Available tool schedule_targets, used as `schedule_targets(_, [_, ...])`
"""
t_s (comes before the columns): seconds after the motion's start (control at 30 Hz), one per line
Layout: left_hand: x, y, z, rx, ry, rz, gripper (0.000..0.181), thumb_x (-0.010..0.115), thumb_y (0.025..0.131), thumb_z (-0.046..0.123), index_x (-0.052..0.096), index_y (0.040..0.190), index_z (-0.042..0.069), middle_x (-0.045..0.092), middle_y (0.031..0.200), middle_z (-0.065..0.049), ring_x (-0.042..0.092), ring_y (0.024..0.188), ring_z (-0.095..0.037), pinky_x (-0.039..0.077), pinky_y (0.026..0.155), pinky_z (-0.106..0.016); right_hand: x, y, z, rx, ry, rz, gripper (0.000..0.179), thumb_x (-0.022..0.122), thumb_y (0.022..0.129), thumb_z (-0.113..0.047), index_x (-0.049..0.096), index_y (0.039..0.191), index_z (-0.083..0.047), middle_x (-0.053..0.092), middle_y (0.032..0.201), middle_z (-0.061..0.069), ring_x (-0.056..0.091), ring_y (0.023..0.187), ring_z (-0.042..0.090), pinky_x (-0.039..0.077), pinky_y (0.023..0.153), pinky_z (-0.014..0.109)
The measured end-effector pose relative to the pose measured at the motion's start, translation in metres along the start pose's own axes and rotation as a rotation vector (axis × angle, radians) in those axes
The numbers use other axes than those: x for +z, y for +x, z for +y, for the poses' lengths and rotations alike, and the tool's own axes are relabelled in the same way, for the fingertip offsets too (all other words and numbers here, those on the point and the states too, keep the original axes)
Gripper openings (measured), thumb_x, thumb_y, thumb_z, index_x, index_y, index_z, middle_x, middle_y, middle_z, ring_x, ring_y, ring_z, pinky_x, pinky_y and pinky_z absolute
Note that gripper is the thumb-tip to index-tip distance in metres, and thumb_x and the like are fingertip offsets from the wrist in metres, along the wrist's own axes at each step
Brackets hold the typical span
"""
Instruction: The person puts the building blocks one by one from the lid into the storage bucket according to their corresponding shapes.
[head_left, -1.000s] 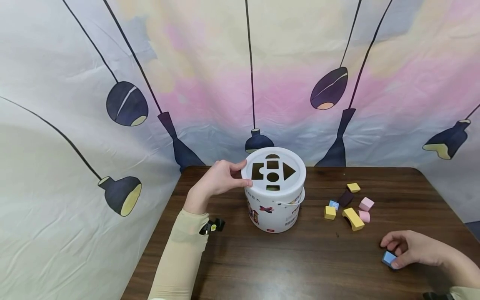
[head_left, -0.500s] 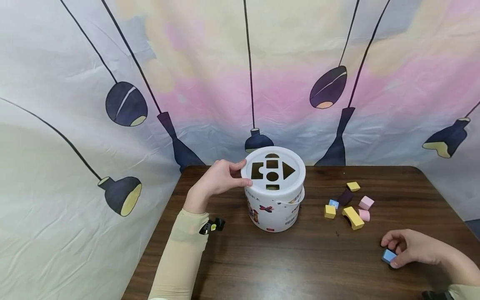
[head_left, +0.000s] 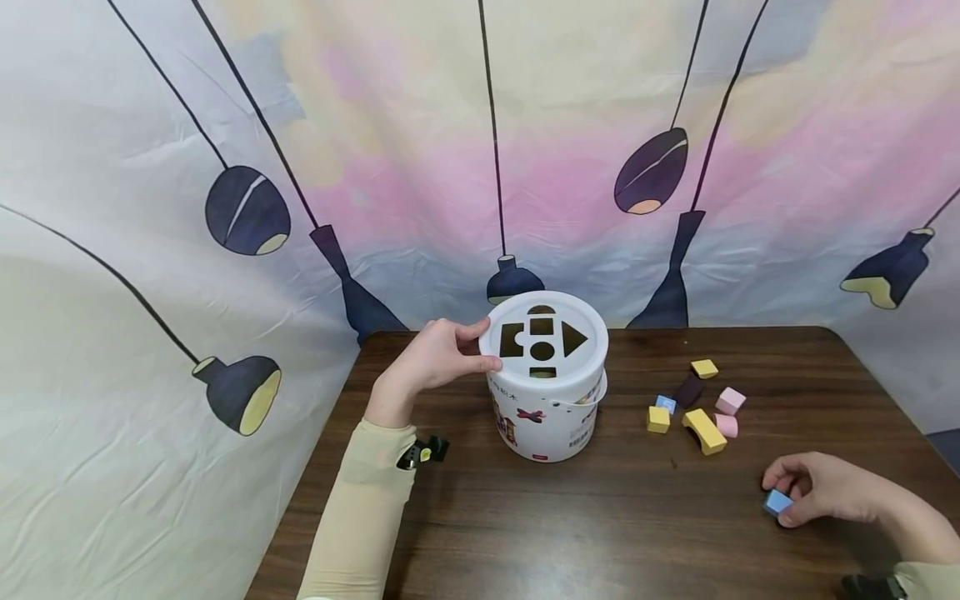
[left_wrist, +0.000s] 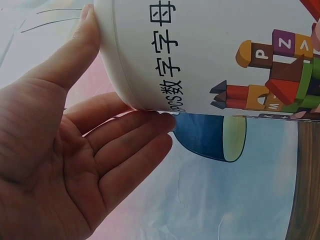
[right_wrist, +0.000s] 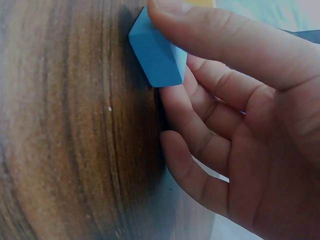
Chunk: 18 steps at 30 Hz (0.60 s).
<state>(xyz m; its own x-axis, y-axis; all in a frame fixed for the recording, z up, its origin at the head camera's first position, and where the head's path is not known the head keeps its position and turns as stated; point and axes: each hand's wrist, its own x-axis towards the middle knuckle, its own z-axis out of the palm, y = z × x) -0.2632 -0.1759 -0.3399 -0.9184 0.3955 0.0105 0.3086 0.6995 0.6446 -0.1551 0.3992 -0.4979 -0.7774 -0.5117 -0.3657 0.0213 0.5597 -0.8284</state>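
In the head view a white bucket (head_left: 546, 417) stands on the wooden table under a white lid (head_left: 592, 321) with cut-out shapes. My left hand (head_left: 435, 358) holds the lid's left rim, thumb at the front and index finger at the back. Seen from the left wrist, the fingers (left_wrist: 135, 132) lie along the bucket's rim, palm away from the wall. On the right, low over the tabletop, my right hand (head_left: 832, 492) pinches a small blue block (head_left: 777, 502) between thumb and fingers. The right wrist view shows the thumb (right_wrist: 210, 27) across the block's angled faces.
Between bucket and right hand lie loose blocks: a yellow arch (head_left: 705, 432), a yellow block (head_left: 657, 419), a light blue block (head_left: 665, 404), a dark brown block (head_left: 688, 389), pink blocks (head_left: 730, 401) and another yellow one (head_left: 704, 368). A patterned cloth (head_left: 420, 125) hangs behind the table.
The head view has shifted slightly. The right hand keeps its pinch, and the blue block has risen or tipped a little in its fingers. The left hand and bucket stay in place.
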Motion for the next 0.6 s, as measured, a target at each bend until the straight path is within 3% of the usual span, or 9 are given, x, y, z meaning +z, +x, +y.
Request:
schedule_targets(0.37, [0.0012, -0.0018, -0.0016, -0.001, -0.017, -0.004, 0.083, 0.091, 0.085, 0.049, 0.056, 0.154, 0.019, 0.058, 0.153, -0.007, 0.054, 0.142, -0.022, 0.052, 0.108, -0.043, -0.0003, 0.0, 0.0, -0.004, 0.008, -0.019, 0.031, 0.08, 0.089, 0.002, 0.064, 0.115, 0.008, 0.062, 0.095, 0.008, 0.06, 0.08, 0.011, 0.053, 0.069, 0.026])
schedule_targets(0.6, [0.0, -0.0014, -0.0004, 0.002, -0.01, 0.0, 0.083, 0.09, 0.086, 0.05, 0.055, 0.154, 0.019, 0.059, 0.152, -0.01, 0.054, 0.142, -0.023, 0.052, 0.107, -0.044, -0.0014, 0.003, -0.0003, -0.009, -0.04, -0.021, 0.032, 0.076, 0.09, 0.0, 0.063, 0.118, 0.01, 0.06, 0.096, 0.008, 0.057, 0.081, 0.008, 0.052, 0.07, 0.026])
